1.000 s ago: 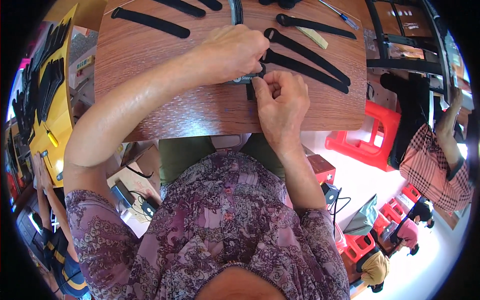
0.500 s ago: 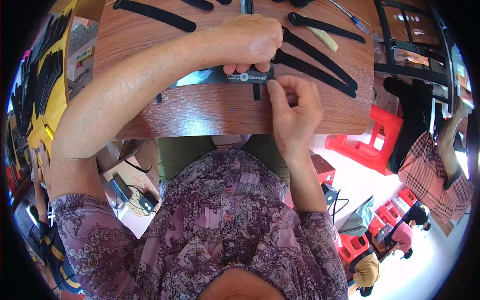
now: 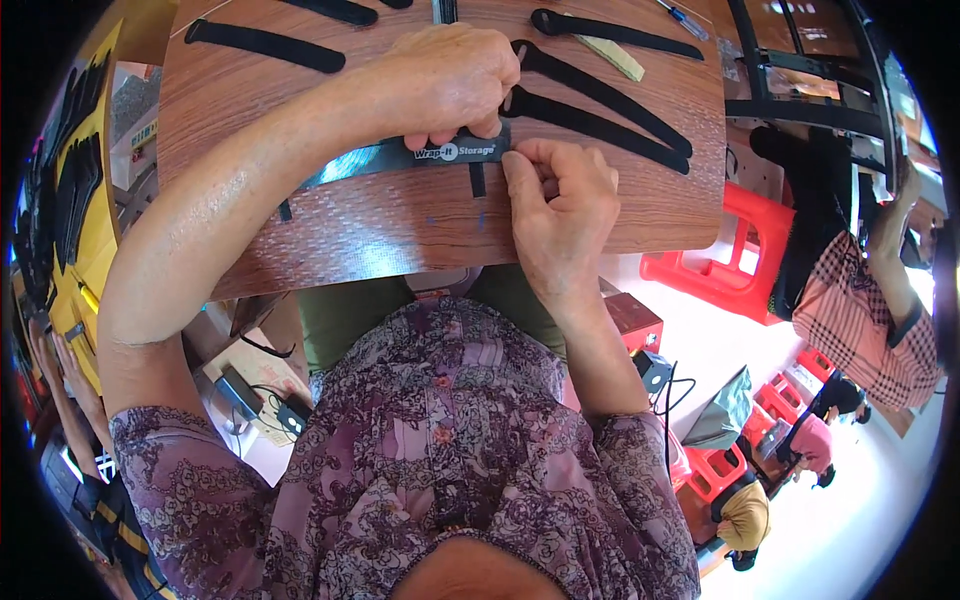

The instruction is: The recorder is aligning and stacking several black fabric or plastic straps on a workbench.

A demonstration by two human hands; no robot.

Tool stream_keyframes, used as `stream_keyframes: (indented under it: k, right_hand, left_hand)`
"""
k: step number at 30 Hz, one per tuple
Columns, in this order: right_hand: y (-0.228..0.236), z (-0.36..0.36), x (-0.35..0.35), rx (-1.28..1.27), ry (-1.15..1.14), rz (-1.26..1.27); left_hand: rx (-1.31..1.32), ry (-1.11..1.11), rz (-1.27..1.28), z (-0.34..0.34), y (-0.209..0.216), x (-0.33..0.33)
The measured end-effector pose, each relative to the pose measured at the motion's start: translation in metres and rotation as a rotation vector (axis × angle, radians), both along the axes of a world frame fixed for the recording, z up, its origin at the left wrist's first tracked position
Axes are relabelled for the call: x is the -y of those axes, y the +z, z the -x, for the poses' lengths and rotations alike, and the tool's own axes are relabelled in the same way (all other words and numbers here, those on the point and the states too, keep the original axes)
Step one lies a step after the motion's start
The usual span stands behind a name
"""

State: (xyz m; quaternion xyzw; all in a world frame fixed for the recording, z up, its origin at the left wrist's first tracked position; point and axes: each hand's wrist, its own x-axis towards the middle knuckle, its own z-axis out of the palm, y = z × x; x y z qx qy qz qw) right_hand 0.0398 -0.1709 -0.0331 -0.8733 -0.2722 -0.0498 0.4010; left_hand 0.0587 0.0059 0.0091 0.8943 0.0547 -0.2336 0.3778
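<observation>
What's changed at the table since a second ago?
The left hand shifted away from the person, uncovering more of the dark, glossy flat band. The right hand moved rightward, away from the short black strap tail, to the band's right end. No new grip or release is clear. The long black fabric straps, pale yellow flat strip and blue-handled screwdriver stayed put.

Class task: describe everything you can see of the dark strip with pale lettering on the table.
The dark strip is long, flat and narrow, perhaps coated card, glossy, with pale lettering and a round emblem near its right end. It lies crosswise on the wood-grain table. Two black tabs show beyond its near edge. The left grip touches its far edge, the right grip appears to touch its right end; the left forearm hides part of it.
</observation>
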Motion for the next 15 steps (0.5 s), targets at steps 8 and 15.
stream_keyframes:
  k: [8,15]
  right_hand:
    - [0.0,0.001,-0.008,-0.023,-0.022,0.04]
    - [-0.003,0.0,-0.007,0.021,0.03,0.084]
  left_hand:
    - [0.0,0.009,0.003,0.01,-0.004,-0.011]
    - [0.797,0.117,-0.396,0.12,0.008,-0.065]
